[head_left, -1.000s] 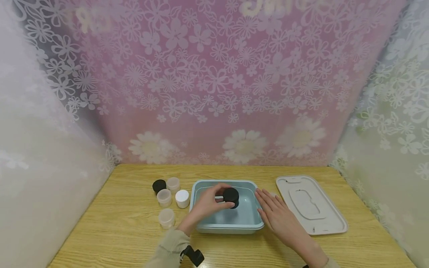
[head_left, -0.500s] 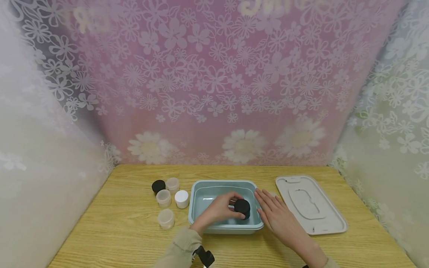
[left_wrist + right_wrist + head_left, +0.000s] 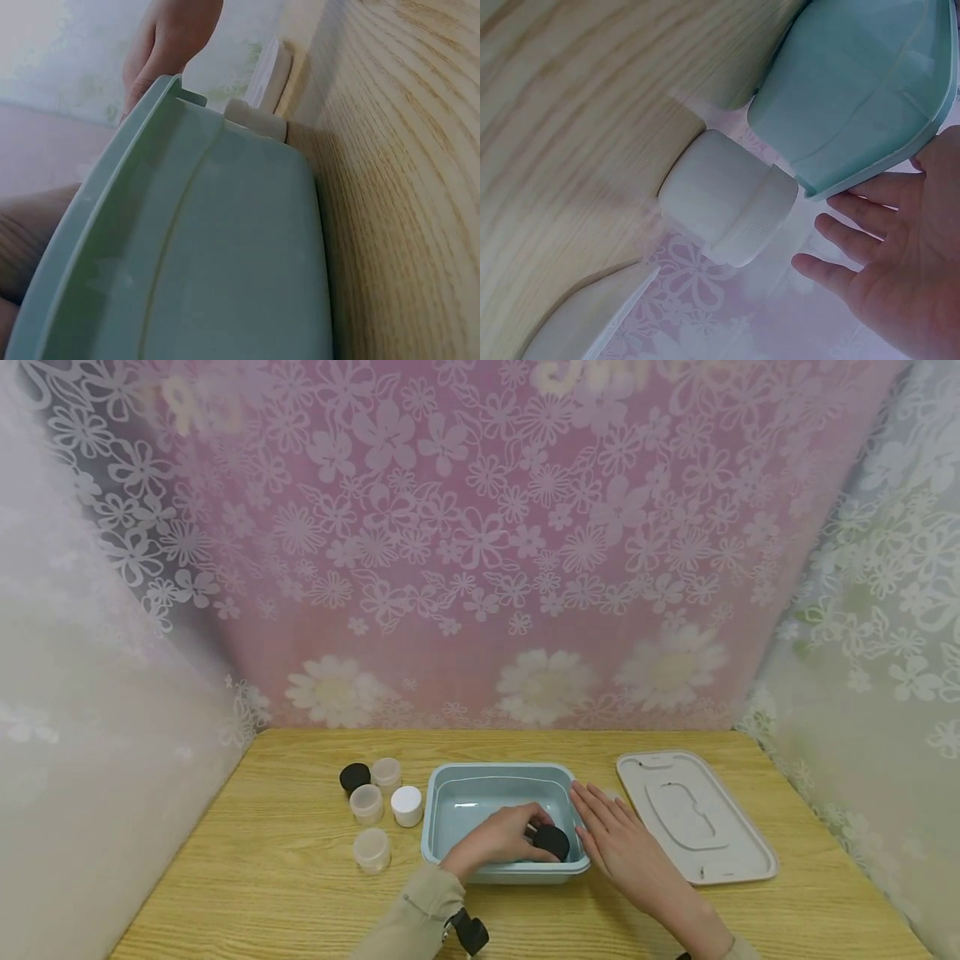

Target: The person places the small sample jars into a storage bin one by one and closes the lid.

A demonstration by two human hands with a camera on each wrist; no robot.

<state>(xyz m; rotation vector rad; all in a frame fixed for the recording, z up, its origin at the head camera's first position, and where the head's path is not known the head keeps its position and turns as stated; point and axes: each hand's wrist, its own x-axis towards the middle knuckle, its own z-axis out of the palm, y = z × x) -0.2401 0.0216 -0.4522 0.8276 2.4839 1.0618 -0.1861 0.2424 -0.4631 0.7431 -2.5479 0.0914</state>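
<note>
In the head view, my left hand (image 3: 501, 837) grips a small black jar (image 3: 552, 842) inside the light blue plastic tub (image 3: 487, 768), low in its front right corner. Thumb and fingers curl round the jar's sides. My right hand (image 3: 626, 852) rests against the tub's right rim with straight fingers. From the right wrist, those fingers (image 3: 862, 214) lie spread along the rim. The tub's wall (image 3: 240, 225) fills the left wrist view and hides the black jar there.
Left of the tub stand a white-lidded jar (image 3: 407, 806), a black-lidded jar (image 3: 356, 778) and several translucent jars (image 3: 372, 850). A white lid (image 3: 693, 818) lies flat at the right. A white jar (image 3: 727, 199) stands between tub and lid, mostly behind my right hand in the head view.
My left hand has carried the black jar from the tub's middle toward the front right corner and lower. The right hand has stayed at the rim.
</note>
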